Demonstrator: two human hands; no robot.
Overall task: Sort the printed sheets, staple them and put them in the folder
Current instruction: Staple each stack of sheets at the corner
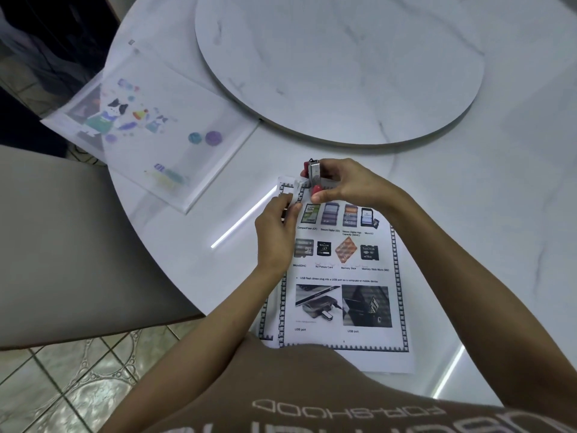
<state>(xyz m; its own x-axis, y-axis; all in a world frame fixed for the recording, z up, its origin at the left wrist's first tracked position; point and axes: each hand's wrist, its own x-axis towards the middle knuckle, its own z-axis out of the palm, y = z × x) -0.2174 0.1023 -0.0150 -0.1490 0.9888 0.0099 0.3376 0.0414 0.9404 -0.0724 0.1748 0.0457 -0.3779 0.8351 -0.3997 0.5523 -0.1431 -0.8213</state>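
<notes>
1. Printed sheets (343, 304): stack at lower centre of frame, lying on worktop (487, 232); upper-left corner pinched by fingers of left hand (276, 232).
2. Stapler (313, 175): at that corner. Advised: square the edges and seat every sheet in its mouth before squeezing.
3. Right hand (346, 185): fingers curled round stapler, above the sheets' top edge.

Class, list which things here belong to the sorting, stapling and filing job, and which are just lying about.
Belong to the job: printed sheets, stapler, folder, left hand, right hand.
Just lying about: round turntable, chair.
</notes>
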